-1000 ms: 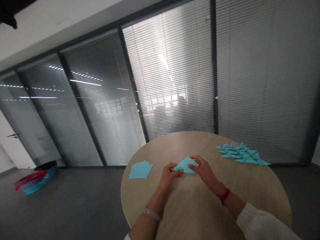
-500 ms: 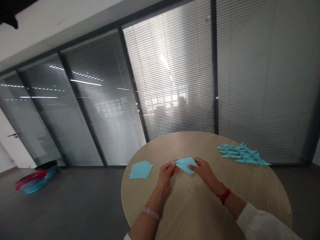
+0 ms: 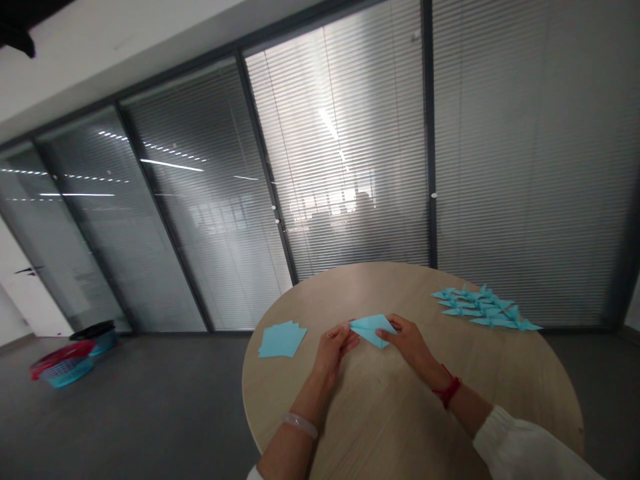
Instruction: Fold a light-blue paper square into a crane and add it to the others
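**Blue paper triangle (image 3: 373, 330) held by its corners**

The left hand (image 3: 336, 350) and right hand (image 3: 407, 340) held it at opposite corners over the round wooden table (image 3: 400, 427), apparently keeping its folded layers aligned; contact with the tabletop could not be told. Left fingers (image 3: 346, 331) pressed together, pinching one corner. Right fingers (image 3: 386, 333) lay close together against the other. Count: one triangle; one stack of square blue paper sheets (image 3: 281, 339), number unclear, left of the hands; roughly a dozen blue origami cranes (image 3: 483, 308), overlapping, off to the right.
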Demonstrator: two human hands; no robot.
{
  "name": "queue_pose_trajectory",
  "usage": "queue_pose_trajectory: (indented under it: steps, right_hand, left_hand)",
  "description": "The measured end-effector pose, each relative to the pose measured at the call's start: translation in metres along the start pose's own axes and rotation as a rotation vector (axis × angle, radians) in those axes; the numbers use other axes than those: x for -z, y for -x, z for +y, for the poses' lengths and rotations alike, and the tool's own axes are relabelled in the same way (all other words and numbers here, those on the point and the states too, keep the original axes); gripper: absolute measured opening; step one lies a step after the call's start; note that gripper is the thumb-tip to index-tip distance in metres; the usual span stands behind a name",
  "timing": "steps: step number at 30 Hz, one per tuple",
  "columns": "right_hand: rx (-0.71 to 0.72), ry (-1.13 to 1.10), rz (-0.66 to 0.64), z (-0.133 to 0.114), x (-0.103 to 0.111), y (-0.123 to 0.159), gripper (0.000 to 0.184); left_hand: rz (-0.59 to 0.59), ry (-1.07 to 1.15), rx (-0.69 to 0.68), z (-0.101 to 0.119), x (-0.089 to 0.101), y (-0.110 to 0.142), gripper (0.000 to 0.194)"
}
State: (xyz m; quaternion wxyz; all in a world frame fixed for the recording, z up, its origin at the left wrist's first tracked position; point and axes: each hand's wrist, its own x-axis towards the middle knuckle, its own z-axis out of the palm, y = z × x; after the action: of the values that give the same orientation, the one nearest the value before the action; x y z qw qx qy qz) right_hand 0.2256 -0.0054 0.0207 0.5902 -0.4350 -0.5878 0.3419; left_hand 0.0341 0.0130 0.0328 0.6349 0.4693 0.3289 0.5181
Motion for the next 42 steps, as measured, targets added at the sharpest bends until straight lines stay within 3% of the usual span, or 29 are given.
queue_pose_trajectory:
  steps: [28, 32, 36, 42]
  right_hand:
    - [0.005, 0.049, 0.008, -0.005, -0.002, 0.002, 0.03]
    - [-0.012, 0.062, 0.009, -0.001, -0.001, 0.001, 0.031]
    - [-0.018, 0.058, 0.015, 0.002, 0.0, 0.0, 0.029]
    - [-0.036, 0.041, -0.01, 0.0, -0.001, 0.0, 0.031]
  left_hand:
    - [0.136, 0.007, -0.048, 0.005, -0.009, 0.005, 0.029]
    - [0.182, -0.05, -0.084, 0.007, -0.009, 0.005, 0.038]
    - [0.142, -0.13, -0.148, 0.011, -0.009, 0.005, 0.052]
    - [0.187, -0.199, -0.246, 0.012, -0.011, 0.007, 0.056]
